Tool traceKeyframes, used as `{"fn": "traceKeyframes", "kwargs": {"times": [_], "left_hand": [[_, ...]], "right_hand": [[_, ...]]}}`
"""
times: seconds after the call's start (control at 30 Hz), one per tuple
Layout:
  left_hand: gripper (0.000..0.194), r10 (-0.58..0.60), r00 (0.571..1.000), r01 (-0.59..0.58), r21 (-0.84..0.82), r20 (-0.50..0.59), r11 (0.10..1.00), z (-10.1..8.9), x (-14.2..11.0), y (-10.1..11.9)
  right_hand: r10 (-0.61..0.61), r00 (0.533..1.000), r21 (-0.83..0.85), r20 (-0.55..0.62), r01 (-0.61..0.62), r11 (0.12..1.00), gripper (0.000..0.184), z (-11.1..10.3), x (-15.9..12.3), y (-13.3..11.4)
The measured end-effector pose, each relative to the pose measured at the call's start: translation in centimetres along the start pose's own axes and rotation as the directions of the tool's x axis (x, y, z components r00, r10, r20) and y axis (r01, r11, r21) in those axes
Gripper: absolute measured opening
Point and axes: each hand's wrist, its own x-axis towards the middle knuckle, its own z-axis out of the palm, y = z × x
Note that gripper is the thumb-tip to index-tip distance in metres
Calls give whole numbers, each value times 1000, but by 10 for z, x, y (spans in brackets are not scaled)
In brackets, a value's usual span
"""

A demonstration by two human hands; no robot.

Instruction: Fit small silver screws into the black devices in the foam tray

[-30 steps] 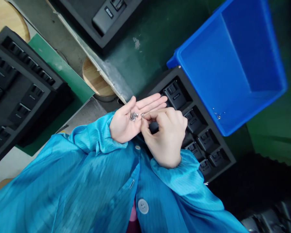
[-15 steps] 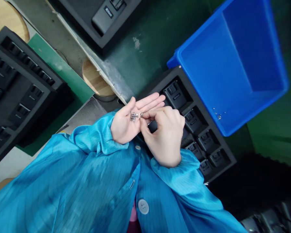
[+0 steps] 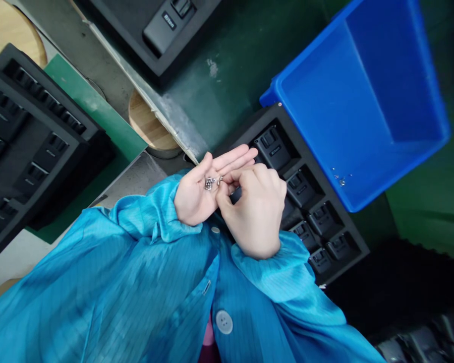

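My left hand [image 3: 194,196] lies palm up with its fingers stretched out flat. A small heap of shiny metal screws [image 3: 209,183] rests loose on that palm. Over the fingers' base, my right hand [image 3: 255,206] pinches thumb against forefinger on a couple of small screws [image 3: 220,180], just beside the heap. How many are in the pinch I cannot tell. Beneath and behind the right hand is a black foam tray [image 3: 283,113] whose pockets hold several black box-shaped devices [image 3: 274,147], partly hidden by the hand.
To the right a large blue bin [image 3: 325,101] overlaps the foam tray, with several loose screws [image 3: 340,179] in its near corner. Another black tray [image 3: 162,60] stands at the top on the green worktop [image 3: 212,106]. Stacked foam trays [image 3: 71,143] and a wooden stool [image 3: 149,123] are at left.
My right hand has shifted slightly left over the left palm, and the screws at its fingertips have turned a little. The left hand stays nearly still, palm up.
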Motion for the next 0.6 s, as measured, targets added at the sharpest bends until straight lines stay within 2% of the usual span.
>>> {"fn": "traceKeyframes", "kwargs": {"times": [0.13,0.27,0.37,0.47,0.6], "left_hand": [[70,-12,1000,12,-9,21,1000,-2,0,2],[67,-33,997,36,-46,69,998,-4,0,10],[65,12,997,-6,-71,82,997,-4,-1,22],[64,105,992,-100,-60,73,993,-7,-3,38],[63,198,979,-197,-27,55,980,-14,-7,53]], "right_hand": [[-46,999,108,-29,49,993,9,-5,0,3],[-91,995,231,-28,95,968,8,-24,7,17],[-67,997,210,-22,70,975,9,-33,16,35],[-81,996,120,20,78,990,9,-25,24,53],[-181,982,18,56,180,984,9,-2,29,65]]}}
